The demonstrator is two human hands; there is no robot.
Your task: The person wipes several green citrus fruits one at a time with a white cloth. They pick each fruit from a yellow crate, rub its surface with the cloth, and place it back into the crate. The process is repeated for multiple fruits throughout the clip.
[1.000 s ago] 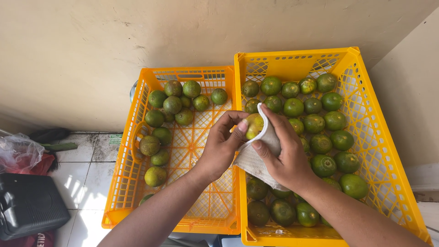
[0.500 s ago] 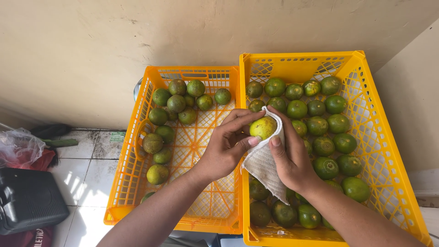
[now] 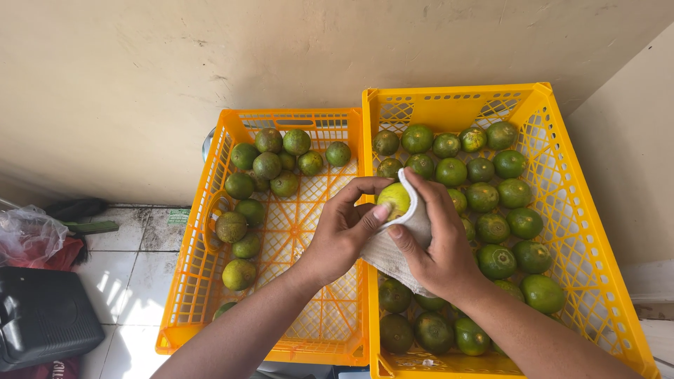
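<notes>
My left hand [image 3: 342, 230] grips a yellow-green citrus fruit [image 3: 394, 198] with thumb and fingers. A white cloth [image 3: 395, 249] wraps around the fruit's right side, and my right hand [image 3: 435, 242] presses it there. Both hands hover over the seam between two yellow plastic crates. The left crate [image 3: 188, 281] holds green citrus fruits [image 3: 267, 165] mostly at its far end and left side. Many green citrus fruits [image 3: 495, 228] fill the right crate [image 3: 593, 245].
The crates stand against a beige wall [image 3: 210, 63]. On the tiled floor at left lie a black case [image 3: 38, 316], a clear plastic bag over something red [image 3: 31, 238] and a dark object with a green strip [image 3: 81, 214]. A second wall [image 3: 632, 161] closes the right side.
The camera view has shifted slightly. My hands have turned the fruit within the cloth and sit a little lower over the crates' seam; the crates and the other fruits have not moved.
</notes>
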